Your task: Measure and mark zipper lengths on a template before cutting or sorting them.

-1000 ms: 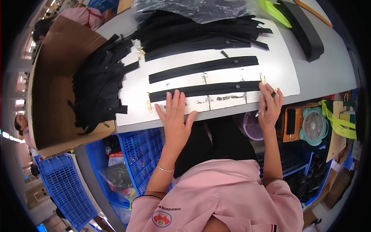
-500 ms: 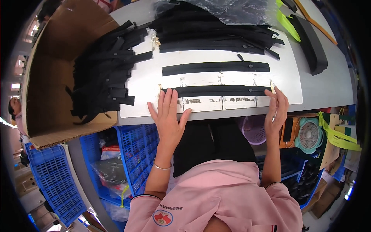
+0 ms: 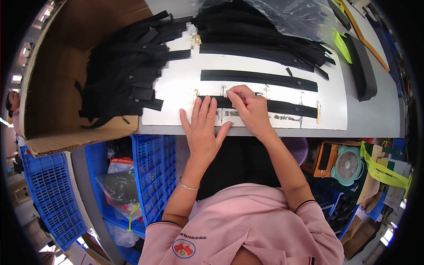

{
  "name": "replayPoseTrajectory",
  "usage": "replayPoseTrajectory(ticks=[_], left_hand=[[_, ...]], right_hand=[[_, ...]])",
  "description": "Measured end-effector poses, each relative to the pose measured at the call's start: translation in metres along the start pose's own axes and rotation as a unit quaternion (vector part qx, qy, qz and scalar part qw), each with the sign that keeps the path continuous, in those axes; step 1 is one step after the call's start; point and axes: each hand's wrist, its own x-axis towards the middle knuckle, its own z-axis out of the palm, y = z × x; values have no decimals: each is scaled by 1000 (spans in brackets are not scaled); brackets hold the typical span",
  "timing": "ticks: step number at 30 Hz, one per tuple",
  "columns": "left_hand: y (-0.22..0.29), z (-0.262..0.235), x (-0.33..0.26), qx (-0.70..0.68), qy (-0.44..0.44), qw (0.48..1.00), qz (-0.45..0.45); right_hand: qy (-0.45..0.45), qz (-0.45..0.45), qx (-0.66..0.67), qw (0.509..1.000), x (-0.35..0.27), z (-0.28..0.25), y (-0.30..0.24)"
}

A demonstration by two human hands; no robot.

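A black zipper strip point(image 3: 285, 108) lies straight across a white board point(image 3: 332, 84) with dark guide marks and bits of tape. My left hand point(image 3: 202, 123) rests flat on the strip's left end, fingers spread and holding nothing. Just right of it, my right hand point(image 3: 251, 107) is pinched round a slim pen point(image 3: 258, 93), over the same strip. Most of the pen is hidden by the fingers; its dark end shows above the knuckles. A second zipper strip point(image 3: 260, 80) lies behind, roughly parallel. Farther back is a stack of black zipper strips point(image 3: 238, 33).
At the left, an open cardboard box point(image 3: 53, 84) stands beside a heap of zipper strips point(image 3: 128, 62) overlapping it. A clear plastic bag point(image 3: 296, 20) covers part of the back stack. A long black block point(image 3: 360, 70) lies at right. Below the table are blue crates point(image 3: 154, 176) and a fan point(image 3: 347, 164).
My right hand has moved left from the strip's right end to near my left hand, with the pen in it. My left hand stays on the left end. The view has shifted slightly.
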Motion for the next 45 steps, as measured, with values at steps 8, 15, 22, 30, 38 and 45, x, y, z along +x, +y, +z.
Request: replayPoseTrajectory(ticks=[8,15,22,30,38,45], left_hand=[[-3,0,-3,-13,21,1000,5],[-2,1,-2,-8,22,1000,8],[-3,3,-2,-2,21,1000,6],[-1,3,-1,-6,14,1000,11],[0,1,-1,-6,-2,1000,-3],[-1,0,-2,7,-6,1000,4]], right_hand=[[10,-55,-103,993,-1,7,5],[15,-80,-122,989,-1,10,6],[-49,-70,-115,990,-2,-2,7],[-47,-143,-168,974,-3,-2,11],[-40,-73,-70,994,-14,-21,-5],[150,-68,-91,982,-23,-80,6]])
